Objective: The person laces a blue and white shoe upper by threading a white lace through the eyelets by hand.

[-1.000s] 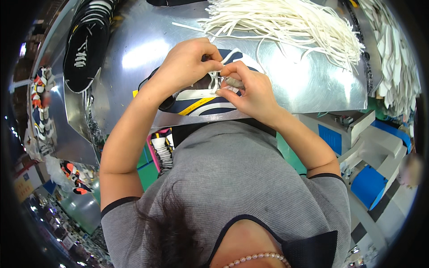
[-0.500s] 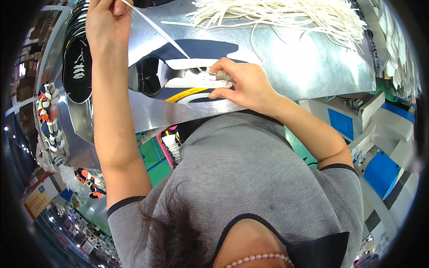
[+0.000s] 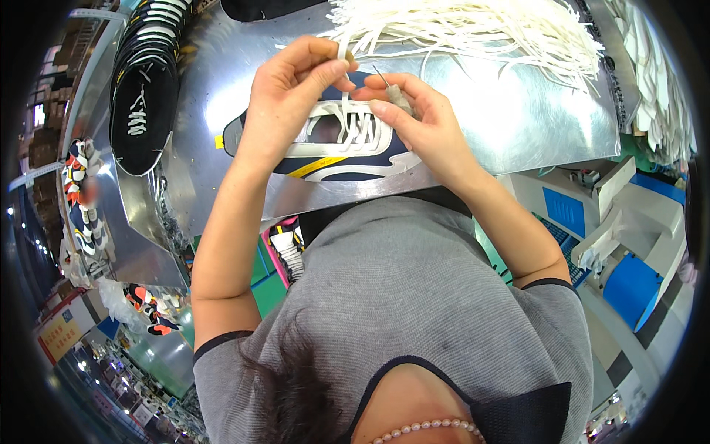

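Sheet-metal tabletop (image 3: pixel 532 133) carries the work and reaches widest to the right of the landmark, a navy shoe upper (image 3: pixel 329 150). Beyond the upper lies a loose bundle of white laces (image 3: pixel 473 33); to its left stands an overlapping row of black shoes (image 3: pixel 144 122). The upper itself rests by the table's near edge, lacing opening uppermost, toe end apparently to the right. Left hand (image 3: pixel 296 81), over the upper's far left portion, has thumb and finger together, clamped on a lace. Right hand (image 3: pixel 421 115), at the upper's far right side, is closed around a wrapped-handle tool (image 3: pixel 398 96), thin tip pointing away; whether its fingers also touch the lace cannot be told. The held lace (image 3: pixel 344 50) drops to the opening. In this inspector's judgement, sound lacing requires a flat, untwisted strand, even tension across the crossings, a steadied upper and the tip kept clear of the left fingers. Count: one tabletop, one bundle, one row, one upper, two hands, one tool, one held lace; bundled strands and rowed shoes overlap too much to number.
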`<state>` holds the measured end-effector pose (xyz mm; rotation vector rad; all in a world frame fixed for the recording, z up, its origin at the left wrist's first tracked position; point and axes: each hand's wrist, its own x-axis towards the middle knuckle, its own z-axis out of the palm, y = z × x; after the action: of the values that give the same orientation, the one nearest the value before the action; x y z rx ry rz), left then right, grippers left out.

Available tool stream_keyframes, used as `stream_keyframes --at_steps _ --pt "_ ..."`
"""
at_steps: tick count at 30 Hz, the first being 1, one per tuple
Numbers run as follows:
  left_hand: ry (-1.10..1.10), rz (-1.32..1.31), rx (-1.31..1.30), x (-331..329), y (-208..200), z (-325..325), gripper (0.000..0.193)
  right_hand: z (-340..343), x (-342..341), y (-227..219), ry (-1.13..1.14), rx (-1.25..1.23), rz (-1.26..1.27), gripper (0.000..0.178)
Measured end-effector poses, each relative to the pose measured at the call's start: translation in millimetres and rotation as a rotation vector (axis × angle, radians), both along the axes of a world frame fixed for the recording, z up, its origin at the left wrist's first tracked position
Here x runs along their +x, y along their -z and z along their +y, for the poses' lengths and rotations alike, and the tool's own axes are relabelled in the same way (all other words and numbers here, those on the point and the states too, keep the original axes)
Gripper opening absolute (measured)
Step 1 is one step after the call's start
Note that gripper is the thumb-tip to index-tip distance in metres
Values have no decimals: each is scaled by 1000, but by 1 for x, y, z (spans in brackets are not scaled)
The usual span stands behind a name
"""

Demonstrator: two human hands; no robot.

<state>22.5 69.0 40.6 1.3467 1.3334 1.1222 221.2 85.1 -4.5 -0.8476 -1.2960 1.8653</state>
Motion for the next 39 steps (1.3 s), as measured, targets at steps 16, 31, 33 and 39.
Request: stream_keyframes --at_steps 16,31,33,39 --pt "-255 827 359 -3 7 -73 10 23 -27 -9 -72 -184 -67 34" --pt "-211 895 255 1 7 -82 40 31 -48 -3 12 104 -172 31" --pt "-189 799 73 4 7 -79 46 33 -48 -4 -29 -48 8 27" --pt "-250 618 -53 -4 33 -66 39 52 -50 3 73 -166 258 28"
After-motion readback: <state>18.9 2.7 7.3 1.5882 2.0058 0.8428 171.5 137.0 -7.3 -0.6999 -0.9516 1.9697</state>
